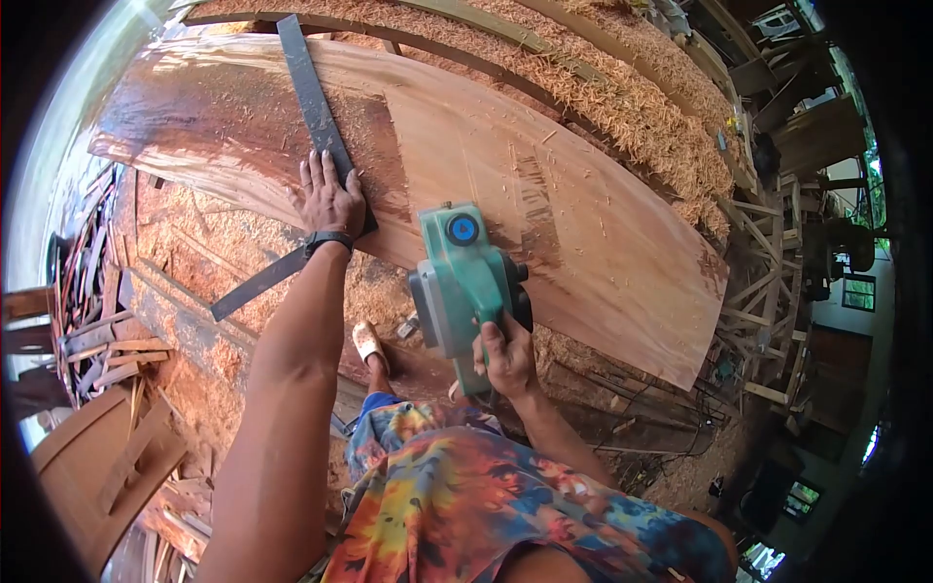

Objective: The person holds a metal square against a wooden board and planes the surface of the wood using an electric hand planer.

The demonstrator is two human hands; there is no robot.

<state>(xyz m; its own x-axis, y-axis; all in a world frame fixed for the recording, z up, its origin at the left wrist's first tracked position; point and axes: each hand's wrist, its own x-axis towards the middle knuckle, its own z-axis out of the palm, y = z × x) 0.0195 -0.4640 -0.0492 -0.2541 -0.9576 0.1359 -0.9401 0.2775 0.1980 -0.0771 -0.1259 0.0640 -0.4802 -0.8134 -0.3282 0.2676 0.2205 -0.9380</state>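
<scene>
With the left hand [330, 199] pressed flat on the steel square [313, 102], the right hand [505, 358] gripping the electric planer [465, 282] needed steady, level pressure along the plank [544, 185].

That wide reddish plank [544, 185] is basically your bench here. The dark steel square [316, 102] lies flat across its left part, and the green electric planer [465, 277] sits on the near edge just right of the square. Loose shavings [525, 160] are scattered past the planer, further along the plank.
</scene>
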